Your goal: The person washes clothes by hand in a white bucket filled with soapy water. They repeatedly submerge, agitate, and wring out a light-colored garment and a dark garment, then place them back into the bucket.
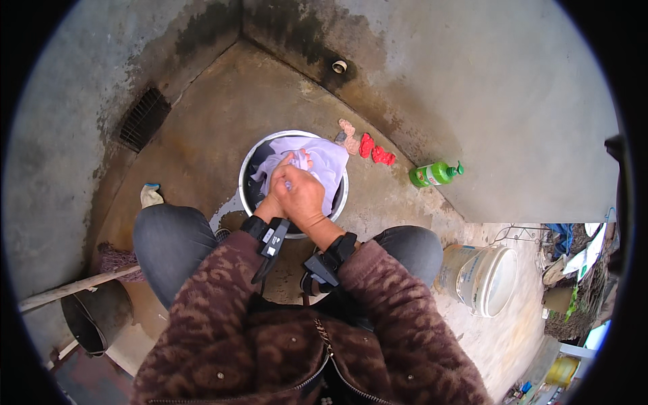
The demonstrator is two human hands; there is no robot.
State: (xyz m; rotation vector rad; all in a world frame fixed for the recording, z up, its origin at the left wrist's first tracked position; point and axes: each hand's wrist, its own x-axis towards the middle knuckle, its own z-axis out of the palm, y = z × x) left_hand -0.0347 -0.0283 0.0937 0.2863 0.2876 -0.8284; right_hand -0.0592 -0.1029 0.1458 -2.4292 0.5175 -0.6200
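A round metal basin (pixel 244 190) sits on the concrete floor between my knees. Lavender cloth (pixel 328 158) is bunched inside it, and one part drapes over the right side towards the rim. My right hand (pixel 302 195) is curled into a fist on the cloth and lies across my left hand (pixel 273 201). Fingers of my left hand reach past it with a fold of the cloth pressed against them. The crossed hands hide part of the cloth and the near inside of the basin.
Red cloth pieces (pixel 377 152) and beige ones (pixel 349 139) lie right of the basin. A green pump bottle (pixel 430 174) stands by the wall. Further right is a lidded plastic bucket (pixel 473 278). On the left are a floor-level grate (pixel 145 120), a dark bucket (pixel 93 314) and a mop (pixel 121 263).
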